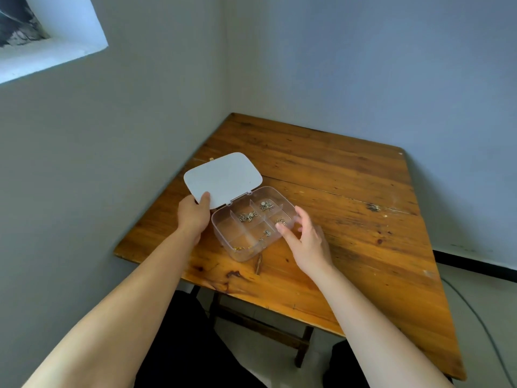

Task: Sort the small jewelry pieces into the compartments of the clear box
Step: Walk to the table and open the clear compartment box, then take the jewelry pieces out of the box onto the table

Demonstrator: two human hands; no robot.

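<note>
Clear rectangular plastic box (253, 249) with inner dividers sits on the worn orange-brown wooden table (349, 208), toward the table's left edge. Its white rounded lid (222, 179) stands swung open on the box's far-left side, hinged to the box rim.

My left hand (193, 217) is just left of the box, thumb over the lid's near corner and fingers behind it, clamped on the lid.

My right hand (307, 242) is at the box's right end, fingers spread apart and curled loosely; index fingertip touches the box's right rim, nothing held in it.

Small silver-coloured jewelry pieces (247, 217) lie in clusters in the box's far compartments and its right one; a single silver piece (267, 233) in a near middle compartment. Small gold-coloured pieces (240, 248) sit in the near-left corner compartment. Far-left compartment looks bare
</note>
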